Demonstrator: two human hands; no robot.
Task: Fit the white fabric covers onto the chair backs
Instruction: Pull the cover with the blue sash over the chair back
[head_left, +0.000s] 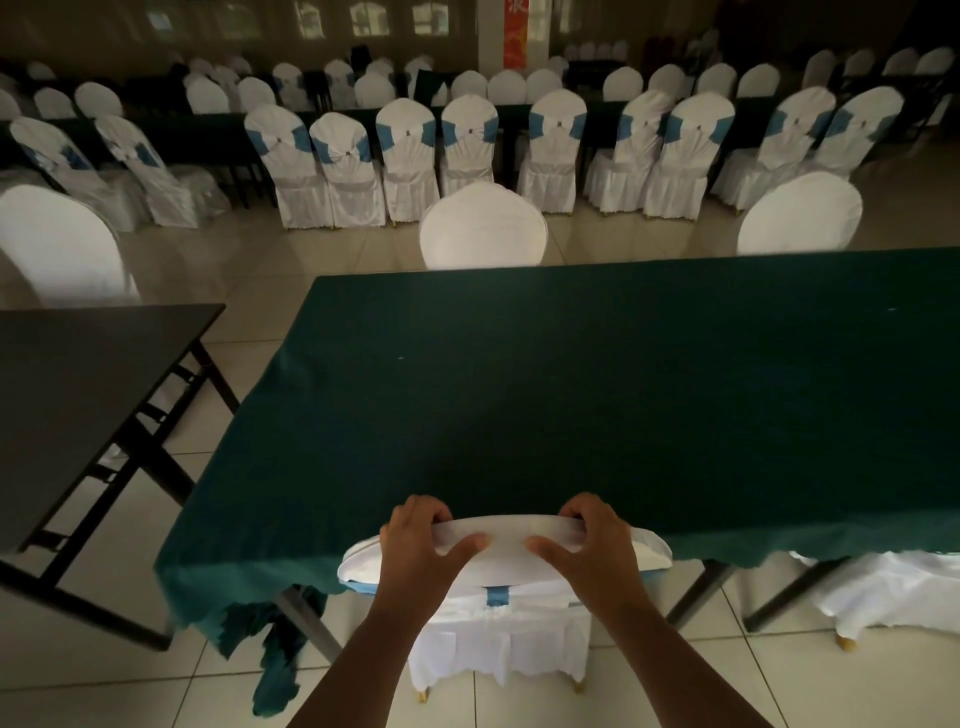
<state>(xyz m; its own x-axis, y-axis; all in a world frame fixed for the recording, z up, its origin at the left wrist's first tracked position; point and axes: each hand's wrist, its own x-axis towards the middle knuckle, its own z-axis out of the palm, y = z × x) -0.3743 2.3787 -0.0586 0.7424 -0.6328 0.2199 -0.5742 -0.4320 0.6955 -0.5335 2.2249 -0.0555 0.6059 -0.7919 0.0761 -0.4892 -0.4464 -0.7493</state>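
A chair (498, 644) stands directly below me, pushed against the near edge of the green-clothed table (597, 384). A white fabric cover (506, 540) lies over the top of its back, with a blue sash showing lower down. My left hand (423, 545) grips the cover at the left of the chair top, fingers over the far side and thumb on the near side. My right hand (592, 545) grips it the same way at the right. The chair's seat is hidden under the skirted cover.
A bare black folding table (78, 395) stands to the left. Green cloth hangs to the floor at the table's near left corner (275, 654). Another white-covered chair (893, 592) is at the right, two (483, 228) across the table, and rows of covered chairs fill the hall behind.
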